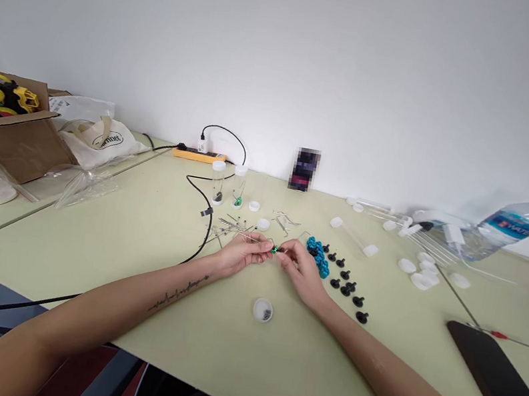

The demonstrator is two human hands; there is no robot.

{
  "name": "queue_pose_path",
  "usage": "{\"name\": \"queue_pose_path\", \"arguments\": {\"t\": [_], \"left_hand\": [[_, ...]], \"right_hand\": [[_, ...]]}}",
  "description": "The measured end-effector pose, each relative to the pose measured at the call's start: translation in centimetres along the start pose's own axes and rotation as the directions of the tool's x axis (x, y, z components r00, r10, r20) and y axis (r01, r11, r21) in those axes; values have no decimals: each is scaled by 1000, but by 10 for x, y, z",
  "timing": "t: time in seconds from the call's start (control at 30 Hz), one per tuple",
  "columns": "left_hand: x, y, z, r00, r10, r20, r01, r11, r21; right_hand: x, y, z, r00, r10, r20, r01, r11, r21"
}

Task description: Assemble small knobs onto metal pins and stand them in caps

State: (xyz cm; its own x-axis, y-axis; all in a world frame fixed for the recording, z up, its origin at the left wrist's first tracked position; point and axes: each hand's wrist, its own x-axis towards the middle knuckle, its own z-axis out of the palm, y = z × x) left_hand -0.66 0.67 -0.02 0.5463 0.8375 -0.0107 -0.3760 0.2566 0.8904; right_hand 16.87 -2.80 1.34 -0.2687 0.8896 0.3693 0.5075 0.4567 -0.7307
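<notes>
My left hand (pixel 242 254) and my right hand (pixel 301 268) meet above the pale green table (pixel 133 257), fingertips pinched together on a small green bead (pixel 275 249) between them. The left fingers also pinch a thin metal pin that points toward the bead. Just behind the left hand lies a scatter of metal pins (pixel 239 226). A cluster of blue beads (pixel 318 254) and a row of black knobs (pixel 348 288) sit to the right of my right hand. A small white cap (pixel 262 310) holding dark bits rests near my wrists.
Two upright clear tubes (pixel 227 184) stand behind the pins. More tubes and white caps (pixel 422 268) lie at right near a water bottle (pixel 507 228). A black cable (pixel 201 214) runs to a yellow power strip (pixel 199 155). A cardboard box (pixel 7 128) sits far left.
</notes>
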Motion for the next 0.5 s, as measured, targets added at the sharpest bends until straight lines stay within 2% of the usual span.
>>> {"name": "queue_pose_path", "arguments": {"t": [0.13,0.33,0.5], "left_hand": [[1,0,-2,1000,-2,-6,2,1000,-9],[-1,1,0,1000,-19,4,19,1000,-4],[0,1,-1,1000,-1,-15,1,1000,-10]], "right_hand": [[0,1,1,999,1,-48,-2,1000,-23],[1,3,1,997,31,65,-29,999,-27],[0,0,2,999,9,-36,-11,999,-39]]}}
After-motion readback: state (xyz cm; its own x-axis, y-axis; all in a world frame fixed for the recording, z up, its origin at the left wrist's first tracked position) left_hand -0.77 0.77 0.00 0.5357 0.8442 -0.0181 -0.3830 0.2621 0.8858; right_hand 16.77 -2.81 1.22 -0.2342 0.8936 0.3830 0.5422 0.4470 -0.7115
